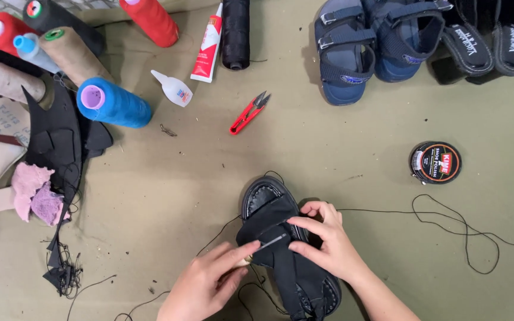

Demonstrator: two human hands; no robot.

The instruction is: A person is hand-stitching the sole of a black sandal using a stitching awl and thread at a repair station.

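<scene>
A black sandal [269, 199] lies on the olive cloth near the bottom middle, toe pointing away from me. My left hand [206, 285] pinches a thin metal needle or awl [272, 242] whose tip rests on the sandal's black strap. My right hand [328, 238] holds that strap, fingers pressed on either side of the tool's tip. A long black thread [447, 220] trails from the sandal off to the right in loops.
Red thread snips [248, 113], a small white glue bottle [174, 89], a glue tube [209, 44] and a round polish tin [435, 162] lie around. Several thread cones [111, 102] and black scraps [60, 137] fill the left. Blue sandals [364, 41] and black sandals [489, 38] sit at the far right.
</scene>
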